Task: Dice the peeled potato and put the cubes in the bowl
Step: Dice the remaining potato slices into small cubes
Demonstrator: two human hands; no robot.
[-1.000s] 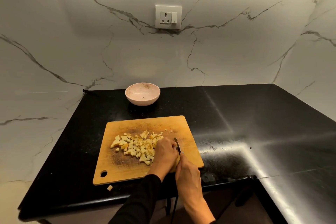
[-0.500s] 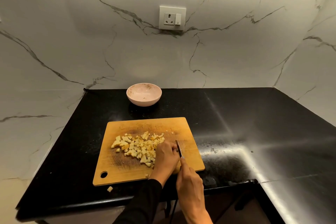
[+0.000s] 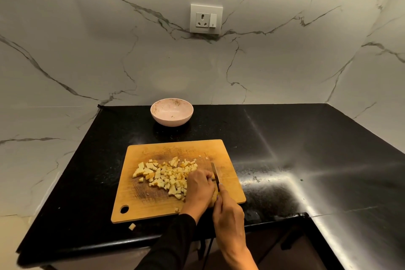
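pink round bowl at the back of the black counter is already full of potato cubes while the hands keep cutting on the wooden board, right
Not quite. In the head view the pink round bowl holds no cubes; the pale diced potato cubes lie piled on the wooden cutting board. The rest holds: the bowl stands at the back of the black counter, and the left hand and right hand work at the board.

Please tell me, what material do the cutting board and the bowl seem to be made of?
The rectangular tan cutting board looks like wood or bamboo: matte, with visible grain and dark knife-worn patches. The round pale pink bowl seems glazed ceramic, perhaps melamine: smooth, softly shiny, speckled inside.
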